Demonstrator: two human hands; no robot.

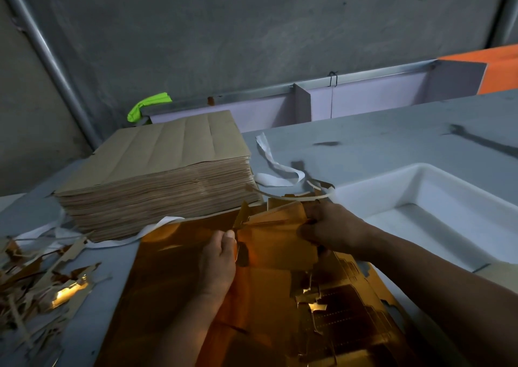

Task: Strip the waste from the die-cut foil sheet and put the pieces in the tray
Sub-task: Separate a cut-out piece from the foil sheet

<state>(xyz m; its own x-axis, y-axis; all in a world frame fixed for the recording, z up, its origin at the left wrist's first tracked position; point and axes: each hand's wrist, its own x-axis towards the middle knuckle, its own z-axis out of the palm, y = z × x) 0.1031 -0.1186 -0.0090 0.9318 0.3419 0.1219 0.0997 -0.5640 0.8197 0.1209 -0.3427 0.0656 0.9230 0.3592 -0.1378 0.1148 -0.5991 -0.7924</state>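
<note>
A gold die-cut foil sheet [173,268] lies on the grey table in front of me, its far edge torn and crumpled. My left hand [217,263] pinches the sheet near its upper middle. My right hand [330,229] grips a lifted, folded piece of the foil [276,219] at the sheet's far edge, with thin waste strips curling above it. The white plastic tray [420,181] stands to the right, beside my right forearm. Loose cut foil pieces [336,296] lie under my right arm.
A tall stack of brown card sheets [157,170] stands at the back left, touching the foil's far edge. Gold and card scraps [42,288] are heaped at the left. White paper bands [277,167] lie behind my hands. A wall rail and orange panel [499,66] sit beyond.
</note>
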